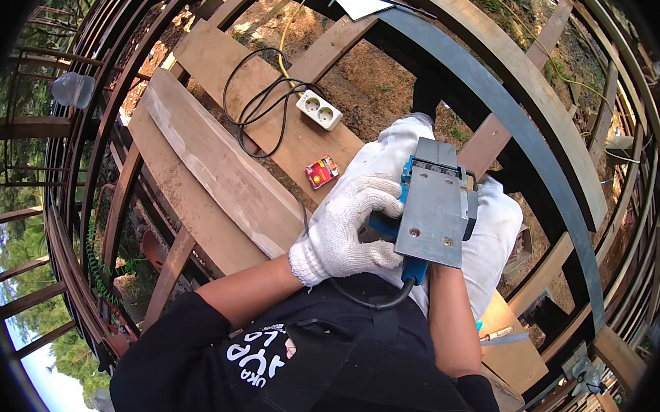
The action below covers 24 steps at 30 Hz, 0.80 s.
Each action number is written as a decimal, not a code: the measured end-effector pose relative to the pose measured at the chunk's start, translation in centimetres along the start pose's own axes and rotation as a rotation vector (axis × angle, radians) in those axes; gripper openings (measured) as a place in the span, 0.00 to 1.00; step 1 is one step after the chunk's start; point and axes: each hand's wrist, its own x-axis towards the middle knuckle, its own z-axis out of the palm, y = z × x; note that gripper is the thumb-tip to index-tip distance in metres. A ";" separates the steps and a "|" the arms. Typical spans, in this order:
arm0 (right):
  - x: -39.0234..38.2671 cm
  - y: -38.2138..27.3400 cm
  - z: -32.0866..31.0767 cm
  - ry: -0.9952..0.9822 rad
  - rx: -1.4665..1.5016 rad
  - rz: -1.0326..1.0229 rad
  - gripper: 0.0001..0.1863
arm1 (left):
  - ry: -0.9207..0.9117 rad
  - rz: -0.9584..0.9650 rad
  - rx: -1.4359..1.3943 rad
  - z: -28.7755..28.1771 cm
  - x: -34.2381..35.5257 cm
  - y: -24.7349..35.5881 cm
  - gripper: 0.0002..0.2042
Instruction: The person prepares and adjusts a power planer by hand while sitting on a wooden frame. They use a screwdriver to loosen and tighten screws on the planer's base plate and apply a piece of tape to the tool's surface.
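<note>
"Where's the electric planer (437, 205)?"

"Above the lap, bottom up, its flat metal sole turned to the wearer's eyes; probably that's so the underside can be seen well."

"And the hands?"

"The gloved left hand (351, 226) appears to grasp the planer's left side, fingers curled against it, likely to steady it. The right hand is hidden behind the tool; only the bare right forearm (453, 319) shows, so I can't tell its grip."

"What lies about?"

"White trousers (495, 231) below, and the planer's black cord (384, 304) loops on the near side, slack enough, I'd guess, for turning the tool. Far left, a white socket block (319, 110) rests on a wide board (211, 55), a red packet (321, 171) nearer. Further left lies a curved plank (205, 149)."
</note>
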 end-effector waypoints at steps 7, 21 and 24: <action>-0.1 2.4 -0.5 -0.034 -0.022 -0.078 0.22 | 0.068 -0.027 -0.028 -0.2 1.2 0.5 0.29; -1.1 -0.6 2.6 -0.033 -0.016 0.045 0.20 | 0.143 -0.120 -0.114 -0.4 4.0 0.4 0.15; -1.5 -1.3 3.0 -0.042 -0.063 0.054 0.17 | 0.145 -0.262 -0.280 -0.3 4.7 1.2 0.13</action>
